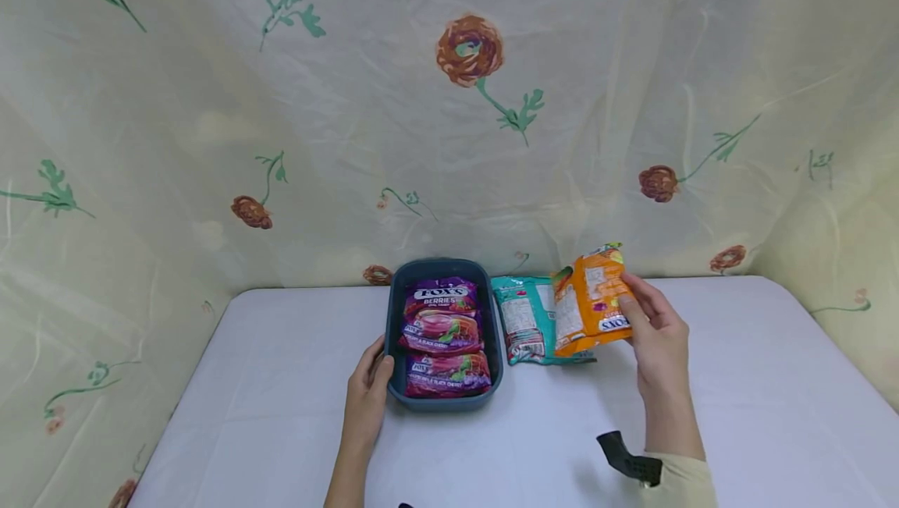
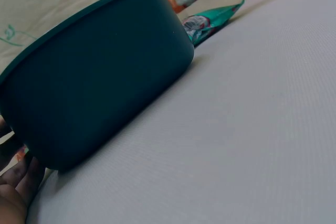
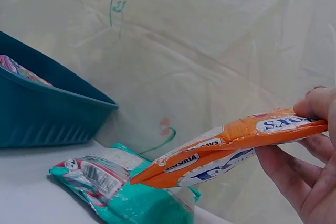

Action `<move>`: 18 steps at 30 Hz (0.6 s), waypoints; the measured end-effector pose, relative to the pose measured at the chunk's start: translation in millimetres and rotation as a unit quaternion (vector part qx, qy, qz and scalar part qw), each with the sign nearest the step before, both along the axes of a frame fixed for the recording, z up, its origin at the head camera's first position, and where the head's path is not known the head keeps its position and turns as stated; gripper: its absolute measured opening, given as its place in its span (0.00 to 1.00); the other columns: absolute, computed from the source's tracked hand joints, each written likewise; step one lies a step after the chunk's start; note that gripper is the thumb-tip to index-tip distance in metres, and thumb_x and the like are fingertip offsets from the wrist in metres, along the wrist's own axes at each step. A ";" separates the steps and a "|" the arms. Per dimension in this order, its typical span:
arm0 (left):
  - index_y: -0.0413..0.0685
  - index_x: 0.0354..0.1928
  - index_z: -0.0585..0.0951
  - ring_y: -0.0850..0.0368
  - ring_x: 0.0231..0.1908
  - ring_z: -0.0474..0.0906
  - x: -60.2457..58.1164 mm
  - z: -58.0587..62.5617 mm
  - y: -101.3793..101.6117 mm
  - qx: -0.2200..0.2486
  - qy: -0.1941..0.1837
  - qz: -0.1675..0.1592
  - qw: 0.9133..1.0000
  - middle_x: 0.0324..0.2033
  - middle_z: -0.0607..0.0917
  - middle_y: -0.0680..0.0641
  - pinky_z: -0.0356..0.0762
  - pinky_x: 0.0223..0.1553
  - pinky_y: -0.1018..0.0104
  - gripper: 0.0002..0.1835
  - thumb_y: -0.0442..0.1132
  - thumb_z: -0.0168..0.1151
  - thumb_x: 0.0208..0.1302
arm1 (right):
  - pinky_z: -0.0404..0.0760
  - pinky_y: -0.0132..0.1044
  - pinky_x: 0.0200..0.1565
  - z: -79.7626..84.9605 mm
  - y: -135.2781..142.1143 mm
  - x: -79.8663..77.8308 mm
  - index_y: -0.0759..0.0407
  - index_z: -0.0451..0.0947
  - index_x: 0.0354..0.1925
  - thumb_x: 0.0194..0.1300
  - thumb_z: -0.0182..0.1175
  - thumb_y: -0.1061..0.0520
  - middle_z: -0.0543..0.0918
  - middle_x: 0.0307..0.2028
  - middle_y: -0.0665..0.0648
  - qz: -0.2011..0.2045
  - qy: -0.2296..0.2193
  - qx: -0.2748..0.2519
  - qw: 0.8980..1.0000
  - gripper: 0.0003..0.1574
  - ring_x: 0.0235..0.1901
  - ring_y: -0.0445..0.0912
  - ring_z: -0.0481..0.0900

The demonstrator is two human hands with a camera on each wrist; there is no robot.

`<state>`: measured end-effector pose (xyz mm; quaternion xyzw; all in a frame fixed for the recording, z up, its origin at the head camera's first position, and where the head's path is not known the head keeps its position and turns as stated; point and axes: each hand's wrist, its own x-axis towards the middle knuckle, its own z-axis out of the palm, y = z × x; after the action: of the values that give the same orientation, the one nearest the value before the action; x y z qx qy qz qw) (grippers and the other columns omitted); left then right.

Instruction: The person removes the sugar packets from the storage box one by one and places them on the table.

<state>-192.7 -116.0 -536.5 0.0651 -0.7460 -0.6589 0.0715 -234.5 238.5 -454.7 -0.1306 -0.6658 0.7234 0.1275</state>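
My right hand [image 1: 659, 328] pinches an orange candy packet [image 1: 593, 301] by its edge, thumb on one face and fingers on the other. In the right wrist view the orange packet [image 3: 231, 142] is tilted in the air above a teal candy packet [image 3: 118, 182], which lies on the table. The teal packet [image 1: 521, 321] sits just right of a dark blue plastic basket [image 1: 495, 383]. Inside the basket are purple berry candy packets [image 1: 448, 374]. At the basket's left side, my left hand [image 1: 368, 391] holds its wall, thumb by the rim and fingers along the outside.
A white-covered table [image 1: 281, 399] carries everything. Behind it hangs a pale curtain [image 1: 351, 102] printed with flowers, close to the basket and the teal packet. A black strap-like piece [image 1: 628, 460] sticks out by the right sleeve [image 1: 681, 481].
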 end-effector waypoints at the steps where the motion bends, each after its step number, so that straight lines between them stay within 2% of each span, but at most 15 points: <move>1: 0.53 0.67 0.66 0.52 0.67 0.65 0.3 0.5 0.0 0.001 0.000 0.000 1.000 0.66 0.69 0.48 0.63 0.67 0.58 0.24 0.47 0.48 0.72 | 0.81 0.20 0.40 -0.5 1.1 -0.3 0.45 0.71 0.62 0.65 0.58 0.48 0.73 0.62 0.51 -0.002 0.000 0.001 1.000 0.27 0.49 0.42 0.74; 18: 0.54 0.67 0.67 0.52 0.67 0.65 0.5 -0.2 -0.8 -0.002 -0.002 0.001 1.000 0.66 0.69 0.48 0.63 0.67 0.58 0.24 0.50 0.48 0.71 | 0.80 0.18 0.39 -4.2 17.9 -1.0 0.44 0.72 0.61 0.64 0.59 0.48 0.74 0.62 0.50 -0.031 -0.021 -0.007 0.999 0.27 0.49 0.41 0.73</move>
<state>-192.3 -116.8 -536.7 0.0669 -0.7474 -0.6573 0.0704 -235.4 256.5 -458.8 -0.1676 -0.6586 0.7211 0.1349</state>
